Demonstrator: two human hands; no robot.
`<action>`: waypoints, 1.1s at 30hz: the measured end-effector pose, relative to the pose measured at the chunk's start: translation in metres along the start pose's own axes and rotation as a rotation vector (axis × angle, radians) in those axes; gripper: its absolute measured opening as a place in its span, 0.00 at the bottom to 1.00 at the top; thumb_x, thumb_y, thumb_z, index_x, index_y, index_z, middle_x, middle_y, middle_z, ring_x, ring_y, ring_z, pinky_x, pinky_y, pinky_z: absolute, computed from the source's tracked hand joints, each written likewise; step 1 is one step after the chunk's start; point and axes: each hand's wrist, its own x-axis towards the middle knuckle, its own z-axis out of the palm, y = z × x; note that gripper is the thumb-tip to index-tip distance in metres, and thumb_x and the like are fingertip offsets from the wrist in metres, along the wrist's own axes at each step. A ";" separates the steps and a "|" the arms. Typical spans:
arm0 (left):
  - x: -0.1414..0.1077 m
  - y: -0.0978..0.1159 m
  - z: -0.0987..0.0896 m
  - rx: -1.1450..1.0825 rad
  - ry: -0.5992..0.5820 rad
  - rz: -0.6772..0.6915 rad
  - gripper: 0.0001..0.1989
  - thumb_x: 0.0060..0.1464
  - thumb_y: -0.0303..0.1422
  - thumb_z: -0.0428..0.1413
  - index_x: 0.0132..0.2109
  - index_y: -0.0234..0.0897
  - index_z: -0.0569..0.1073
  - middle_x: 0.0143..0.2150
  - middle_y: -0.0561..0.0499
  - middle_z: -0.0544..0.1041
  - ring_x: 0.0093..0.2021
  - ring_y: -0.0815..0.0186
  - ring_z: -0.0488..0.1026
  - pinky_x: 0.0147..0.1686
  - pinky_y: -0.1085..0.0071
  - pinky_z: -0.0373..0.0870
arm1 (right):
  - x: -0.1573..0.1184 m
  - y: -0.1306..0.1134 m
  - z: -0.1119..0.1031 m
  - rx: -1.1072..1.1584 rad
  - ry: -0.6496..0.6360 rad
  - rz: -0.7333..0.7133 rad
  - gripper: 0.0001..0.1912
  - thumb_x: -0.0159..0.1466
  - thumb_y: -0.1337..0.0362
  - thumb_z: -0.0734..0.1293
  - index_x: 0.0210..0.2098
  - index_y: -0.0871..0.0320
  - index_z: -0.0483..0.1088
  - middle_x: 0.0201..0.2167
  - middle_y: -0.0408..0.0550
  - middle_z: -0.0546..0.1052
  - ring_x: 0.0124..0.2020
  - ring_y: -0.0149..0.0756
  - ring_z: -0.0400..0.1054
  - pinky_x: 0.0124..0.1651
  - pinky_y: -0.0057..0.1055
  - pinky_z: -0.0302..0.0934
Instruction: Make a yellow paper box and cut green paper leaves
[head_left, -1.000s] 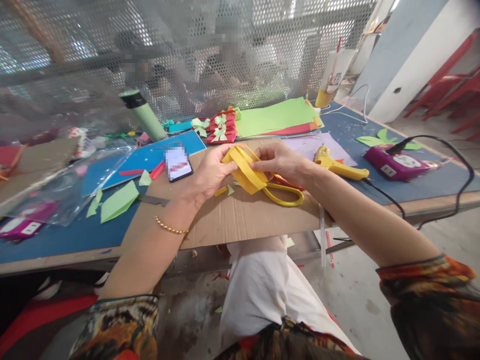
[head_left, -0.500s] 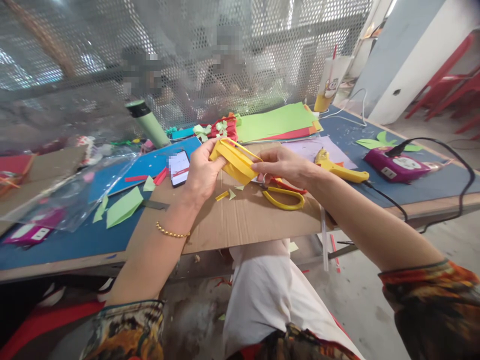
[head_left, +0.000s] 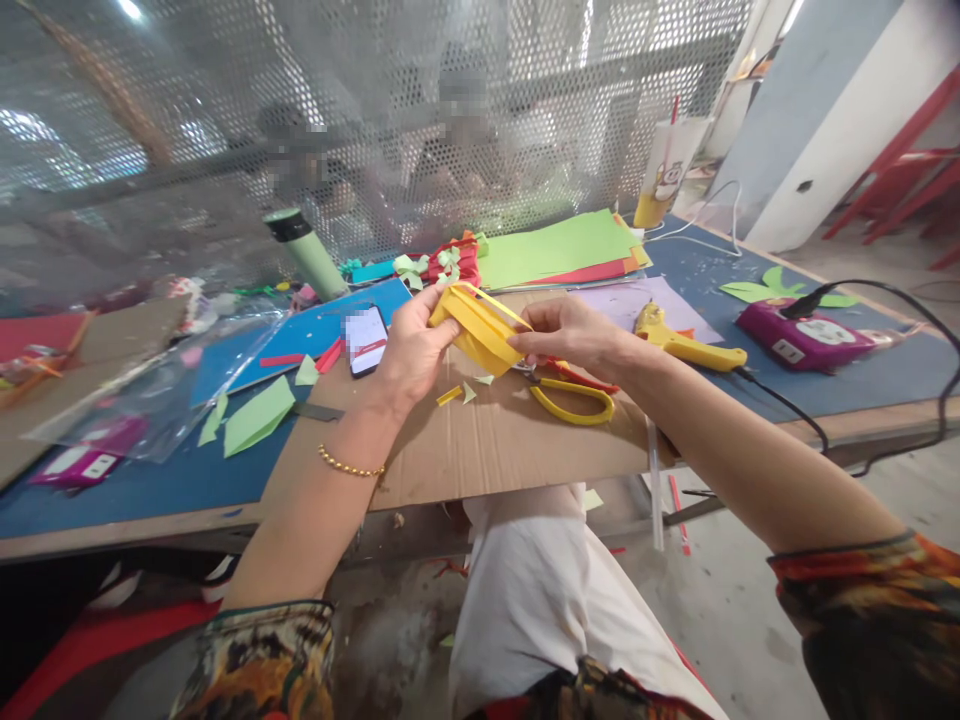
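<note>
A folded piece of yellow paper [head_left: 484, 335], with a thin strip along its upper edge, is held up over a brown cardboard sheet [head_left: 450, 465]. My left hand [head_left: 416, 345] is closed on its left end, thumb across the front. At the right end, my right hand [head_left: 566, 335] pinches the paper with thumb and fingertips. Below the right hand lie scissors with yellow handles [head_left: 574, 402], their blades partly hidden. Small yellow and green paper scraps [head_left: 450, 395] rest on the cardboard under the yellow paper.
A yellow glue gun [head_left: 690, 348] and a purple power socket [head_left: 802, 335] with a black cord lie to the right. To the left are a phone [head_left: 367, 342] and a green folded paper [head_left: 259, 415]. Behind stand a green bottle [head_left: 306, 252], green paper sheets [head_left: 559, 250] and a drink cup [head_left: 664, 180].
The view has shifted slightly, so everything sits a little further right. Both hands keep hold of the yellow paper; the right fingers have moved slightly along its end.
</note>
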 end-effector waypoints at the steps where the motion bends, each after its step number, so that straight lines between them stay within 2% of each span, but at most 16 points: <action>1: 0.000 -0.001 0.001 0.004 0.015 -0.001 0.16 0.53 0.33 0.72 0.48 0.41 0.81 0.51 0.49 0.86 0.57 0.57 0.81 0.58 0.63 0.79 | 0.001 0.001 0.000 -0.036 0.008 -0.028 0.18 0.60 0.54 0.76 0.23 0.55 0.69 0.22 0.40 0.70 0.24 0.28 0.62 0.25 0.27 0.53; 5: 0.000 -0.004 0.004 0.030 0.052 0.015 0.16 0.53 0.32 0.71 0.49 0.41 0.80 0.48 0.49 0.85 0.55 0.59 0.81 0.57 0.64 0.79 | 0.003 0.005 0.002 -0.159 0.056 -0.084 0.22 0.63 0.53 0.74 0.21 0.55 0.63 0.20 0.37 0.62 0.23 0.26 0.55 0.24 0.28 0.46; 11: 0.002 -0.009 0.002 -0.002 0.040 0.039 0.18 0.51 0.28 0.70 0.50 0.40 0.80 0.48 0.50 0.85 0.54 0.60 0.82 0.57 0.64 0.79 | 0.001 0.003 0.003 -0.152 0.064 0.009 0.19 0.62 0.56 0.74 0.23 0.55 0.65 0.20 0.38 0.64 0.21 0.26 0.57 0.22 0.27 0.46; 14: 0.003 -0.009 0.001 -0.017 0.033 0.048 0.19 0.50 0.28 0.72 0.50 0.40 0.81 0.48 0.49 0.86 0.53 0.59 0.82 0.56 0.64 0.80 | 0.000 0.002 0.002 -0.143 0.044 0.027 0.19 0.61 0.54 0.75 0.24 0.55 0.65 0.22 0.39 0.65 0.23 0.27 0.59 0.23 0.27 0.48; 18: -0.001 -0.009 0.006 0.018 -0.012 0.054 0.21 0.50 0.32 0.75 0.50 0.38 0.82 0.51 0.47 0.86 0.55 0.57 0.83 0.57 0.63 0.81 | 0.002 0.002 0.004 -0.098 0.061 -0.102 0.20 0.61 0.49 0.75 0.27 0.56 0.68 0.25 0.40 0.67 0.27 0.29 0.60 0.28 0.29 0.51; 21: -0.005 -0.009 0.013 0.022 -0.064 0.032 0.21 0.50 0.34 0.75 0.50 0.38 0.82 0.52 0.46 0.86 0.56 0.56 0.83 0.57 0.63 0.81 | 0.004 0.002 0.009 -0.115 0.096 -0.184 0.17 0.62 0.52 0.74 0.28 0.56 0.69 0.26 0.40 0.67 0.28 0.29 0.59 0.30 0.30 0.51; 27: -0.005 -0.012 0.016 -0.038 -0.080 -0.026 0.22 0.49 0.34 0.76 0.51 0.37 0.82 0.51 0.46 0.86 0.56 0.56 0.83 0.55 0.64 0.82 | 0.005 0.002 0.012 -0.219 0.164 -0.201 0.19 0.64 0.59 0.71 0.23 0.54 0.60 0.23 0.38 0.62 0.27 0.28 0.54 0.31 0.31 0.46; 30: -0.005 -0.012 0.016 -0.026 -0.081 -0.019 0.24 0.50 0.34 0.76 0.53 0.37 0.82 0.54 0.45 0.86 0.58 0.55 0.82 0.58 0.62 0.81 | 0.004 0.001 0.012 -0.205 0.144 -0.196 0.15 0.63 0.58 0.71 0.24 0.55 0.64 0.23 0.39 0.64 0.28 0.28 0.56 0.30 0.30 0.49; 33: -0.007 -0.015 0.017 0.001 -0.107 -0.031 0.27 0.51 0.34 0.76 0.57 0.37 0.80 0.57 0.43 0.85 0.59 0.54 0.81 0.59 0.62 0.81 | 0.004 -0.001 0.013 -0.185 0.198 -0.155 0.14 0.63 0.54 0.72 0.28 0.57 0.70 0.26 0.42 0.70 0.29 0.31 0.61 0.31 0.30 0.53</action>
